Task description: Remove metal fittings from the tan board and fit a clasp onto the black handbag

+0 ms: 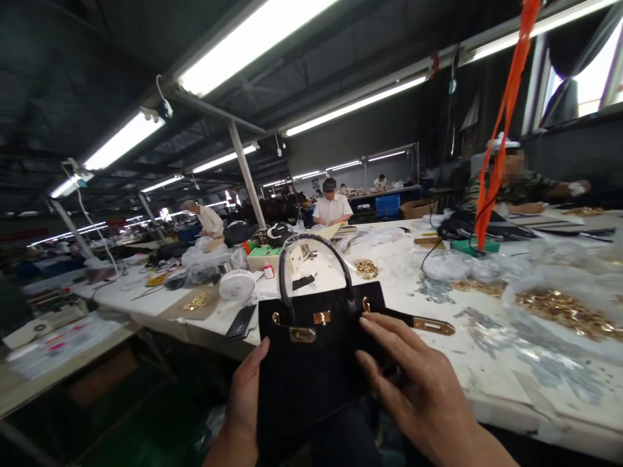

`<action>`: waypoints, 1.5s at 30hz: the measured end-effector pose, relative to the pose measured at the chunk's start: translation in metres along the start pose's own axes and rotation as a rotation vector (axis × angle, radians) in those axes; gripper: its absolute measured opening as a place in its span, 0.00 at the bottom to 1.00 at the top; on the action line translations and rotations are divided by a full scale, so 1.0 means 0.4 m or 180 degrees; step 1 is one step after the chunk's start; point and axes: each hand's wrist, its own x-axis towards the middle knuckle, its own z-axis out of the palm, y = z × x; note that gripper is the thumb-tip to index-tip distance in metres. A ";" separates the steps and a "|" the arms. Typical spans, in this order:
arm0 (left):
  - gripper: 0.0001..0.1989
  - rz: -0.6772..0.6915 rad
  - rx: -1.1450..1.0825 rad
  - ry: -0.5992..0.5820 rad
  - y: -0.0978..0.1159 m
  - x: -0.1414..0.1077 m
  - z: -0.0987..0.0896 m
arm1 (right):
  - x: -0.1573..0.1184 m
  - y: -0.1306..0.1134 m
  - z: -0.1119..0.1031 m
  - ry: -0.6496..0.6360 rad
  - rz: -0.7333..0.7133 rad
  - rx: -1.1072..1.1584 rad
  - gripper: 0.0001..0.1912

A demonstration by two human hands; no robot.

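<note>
A long workshop hall ran ahead under rows of fluorescent tube lights (246, 48); a white-covered worktable (491, 383) stretched from 9 o'clock round to 4 o'clock; a co-worker in a white shirt (332, 211) sat at 12 o'clock; another, in a camouflage sleeve (530, 185), worked at 2 o'clock; an orange strap (501, 117) hung at 1 o'clock; a plastic bag of gold hardware (559, 311) lay on the table at 4 o'clock; a small white fan (237, 285) stood at 9 o'clock. At 6 o'clock, held up in front of the table's near edge, was a black handbag (311, 370); its looped black handle (316, 250) rose toward 12 o'clock; a gold turn-lock (302, 335) sat on its front; a black strap with a gold tip (433, 326) stuck out toward 3 o'clock. The hands were apart, one on each side of the bag; the left hand (241, 415) gripped its lower left edge; the right hand (418, 383) held its right side, fingers spread just below the strap.
</note>
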 end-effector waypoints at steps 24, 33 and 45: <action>0.13 -0.0270 0.1235 -0.0638 -0.222 0.316 0.210 | 0.134 0.089 -0.244 0.0032 0.0965 -0.1211 0.12; 0.16 -0.0569 0.1112 -0.0097 -0.381 0.461 0.002 | 0.020 0.366 -0.084 -0.0457 0.1874 -0.0904 0.12; 0.28 0.0065 0.3010 0.0360 -0.469 0.581 -0.141 | -0.021 0.562 0.019 -0.1425 0.2885 -0.1312 0.10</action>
